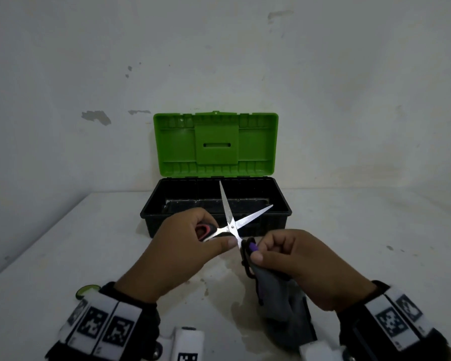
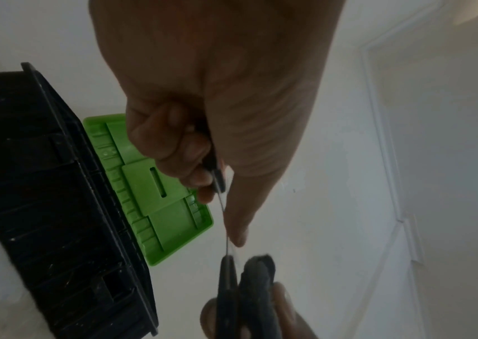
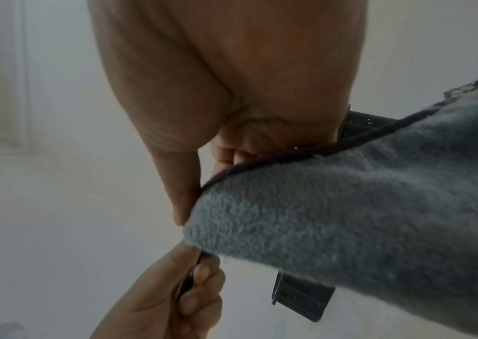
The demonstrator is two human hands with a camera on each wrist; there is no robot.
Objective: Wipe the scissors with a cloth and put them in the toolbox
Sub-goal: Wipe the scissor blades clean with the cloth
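The scissors have steel blades spread apart in a V, pointing up over the toolbox. My left hand grips their red and black handle, thumb laid along the lower shank. My right hand pinches a grey cloth with a dark and purple hem, bunched just right of the pivot. In the left wrist view the scissors run edge-on from my left hand to the cloth. In the right wrist view the cloth drapes from my right hand. The toolbox stands open behind.
The black toolbox base has a green lid standing upright against the white wall. It sits at the back of a white stained table. A small green object peeks out by my left wrist.
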